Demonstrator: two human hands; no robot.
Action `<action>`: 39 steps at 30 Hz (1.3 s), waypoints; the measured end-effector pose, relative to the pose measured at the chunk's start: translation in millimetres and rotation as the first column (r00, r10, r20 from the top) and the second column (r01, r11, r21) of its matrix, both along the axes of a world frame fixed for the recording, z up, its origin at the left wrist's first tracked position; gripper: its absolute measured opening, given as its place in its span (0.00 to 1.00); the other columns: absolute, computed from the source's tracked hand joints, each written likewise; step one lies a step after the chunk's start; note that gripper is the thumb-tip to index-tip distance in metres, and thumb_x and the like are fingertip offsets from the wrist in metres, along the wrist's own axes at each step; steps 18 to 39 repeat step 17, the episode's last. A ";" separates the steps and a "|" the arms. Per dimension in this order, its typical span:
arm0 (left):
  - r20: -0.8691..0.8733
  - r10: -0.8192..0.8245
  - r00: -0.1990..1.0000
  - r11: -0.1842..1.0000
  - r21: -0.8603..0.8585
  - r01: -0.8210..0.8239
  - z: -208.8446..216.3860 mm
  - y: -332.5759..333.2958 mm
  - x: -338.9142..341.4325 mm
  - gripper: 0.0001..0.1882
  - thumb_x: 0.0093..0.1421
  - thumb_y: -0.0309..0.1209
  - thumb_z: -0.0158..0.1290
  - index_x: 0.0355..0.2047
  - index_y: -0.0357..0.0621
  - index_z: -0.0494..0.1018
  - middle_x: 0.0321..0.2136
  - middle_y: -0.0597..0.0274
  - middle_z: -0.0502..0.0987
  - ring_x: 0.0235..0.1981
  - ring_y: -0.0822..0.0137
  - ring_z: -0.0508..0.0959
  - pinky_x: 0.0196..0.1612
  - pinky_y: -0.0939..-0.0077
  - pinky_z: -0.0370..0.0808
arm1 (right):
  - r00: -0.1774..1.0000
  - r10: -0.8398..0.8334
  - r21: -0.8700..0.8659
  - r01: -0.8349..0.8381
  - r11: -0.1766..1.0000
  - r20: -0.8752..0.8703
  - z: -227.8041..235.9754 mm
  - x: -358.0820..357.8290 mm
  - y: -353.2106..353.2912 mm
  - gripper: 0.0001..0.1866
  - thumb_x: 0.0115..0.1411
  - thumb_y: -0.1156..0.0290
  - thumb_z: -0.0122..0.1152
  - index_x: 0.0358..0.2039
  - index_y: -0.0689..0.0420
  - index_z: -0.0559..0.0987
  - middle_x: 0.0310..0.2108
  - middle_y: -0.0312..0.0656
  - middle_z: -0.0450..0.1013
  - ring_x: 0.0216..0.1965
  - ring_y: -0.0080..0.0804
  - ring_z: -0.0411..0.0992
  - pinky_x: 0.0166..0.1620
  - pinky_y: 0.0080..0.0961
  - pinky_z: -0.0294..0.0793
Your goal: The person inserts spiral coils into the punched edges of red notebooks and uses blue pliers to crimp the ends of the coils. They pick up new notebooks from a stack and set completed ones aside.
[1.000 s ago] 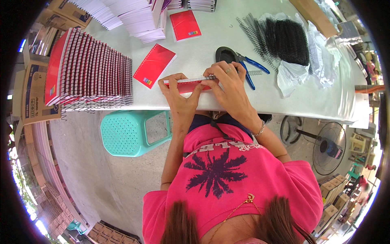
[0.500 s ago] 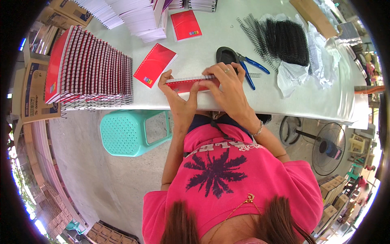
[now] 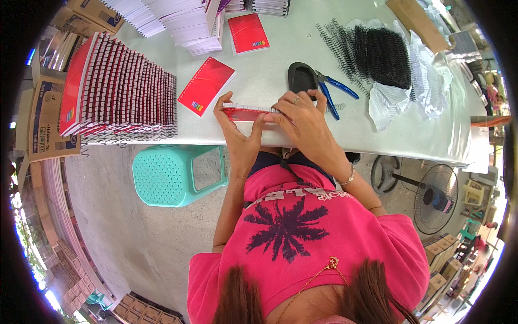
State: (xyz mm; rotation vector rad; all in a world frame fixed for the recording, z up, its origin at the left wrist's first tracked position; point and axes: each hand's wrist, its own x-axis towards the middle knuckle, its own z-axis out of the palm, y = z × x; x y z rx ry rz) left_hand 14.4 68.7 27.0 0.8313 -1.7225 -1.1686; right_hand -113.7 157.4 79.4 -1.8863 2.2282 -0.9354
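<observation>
At the table's front edge I hold a small red-covered notebook (image 3: 240,115) tilted up, its punched spine edge on top. My left hand (image 3: 242,140) is closed on its left end, thumb on the red cover and fingers behind. My right hand (image 3: 308,127) is closed at the right end, thumb against the cover and fingers bent over a thin spiral coil at the spine. The coil's free end (image 3: 339,106) sticks out to the right, past the blue-handled pliers (image 3: 341,89). My fingers hide how far the coil runs through the holes. A black dish (image 3: 301,78) lies just beyond.
A tall row of spiral-bound notebooks (image 3: 129,92) stands at left. Two loose red notebooks lie flat, one nearer (image 3: 205,86), one farther (image 3: 248,33). White page stacks (image 3: 189,27) rise behind. Black coils (image 3: 383,56) lie on paper at right. A green stool (image 3: 162,175) and fan (image 3: 436,197) stand below.
My right hand has shifted slightly right and nearer along the spine, its fingers bending differently. The coil's free end has dropped a little nearer the table edge. My left hand keeps its hold.
</observation>
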 end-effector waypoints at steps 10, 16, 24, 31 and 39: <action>-0.174 -0.227 0.958 0.962 0.116 0.249 -16.6 -35.0 6.4 0.40 0.51 0.27 0.61 0.62 0.40 0.54 0.49 0.57 0.60 0.51 0.65 0.61 0.59 0.70 0.56 | 0.992 -0.122 0.170 0.125 0.977 -0.031 -7.6 -85.9 -0.2 0.22 0.47 0.69 0.70 0.43 0.54 0.73 0.63 0.43 0.59 0.60 0.46 0.61 0.59 0.39 0.61; -0.146 -0.290 0.946 0.951 0.064 0.302 -16.8 -42.1 1.9 0.42 0.52 0.30 0.62 0.64 0.45 0.52 0.46 0.59 0.60 0.51 0.66 0.61 0.57 0.73 0.56 | 0.976 0.021 0.295 -0.086 0.952 0.217 -23.2 -97.6 -5.4 0.25 0.45 0.72 0.72 0.43 0.54 0.71 0.69 0.44 0.50 0.64 0.51 0.56 0.61 0.34 0.63; -0.134 -0.290 0.948 0.952 0.063 0.300 -14.1 -40.8 0.9 0.42 0.53 0.31 0.62 0.64 0.46 0.52 0.47 0.59 0.60 0.51 0.67 0.61 0.57 0.74 0.56 | 0.973 0.035 0.311 -0.107 0.944 0.230 -23.4 -99.9 -5.8 0.28 0.45 0.72 0.72 0.47 0.54 0.69 0.70 0.46 0.49 0.65 0.50 0.55 0.63 0.35 0.61; -0.134 -0.290 0.948 0.952 0.063 0.300 -14.1 -40.8 0.9 0.42 0.53 0.31 0.62 0.64 0.46 0.52 0.47 0.59 0.60 0.51 0.67 0.61 0.57 0.74 0.56 | 0.973 0.035 0.311 -0.107 0.944 0.230 -23.4 -99.9 -5.8 0.28 0.45 0.72 0.72 0.47 0.54 0.69 0.70 0.46 0.49 0.65 0.50 0.55 0.63 0.35 0.61; -0.134 -0.290 0.948 0.952 0.063 0.300 -14.1 -40.8 0.9 0.42 0.53 0.31 0.62 0.64 0.46 0.52 0.47 0.59 0.60 0.51 0.67 0.61 0.57 0.74 0.56 | 0.973 0.035 0.311 -0.107 0.944 0.230 -23.4 -99.9 -5.8 0.28 0.45 0.72 0.72 0.47 0.54 0.69 0.70 0.46 0.49 0.65 0.50 0.55 0.63 0.35 0.61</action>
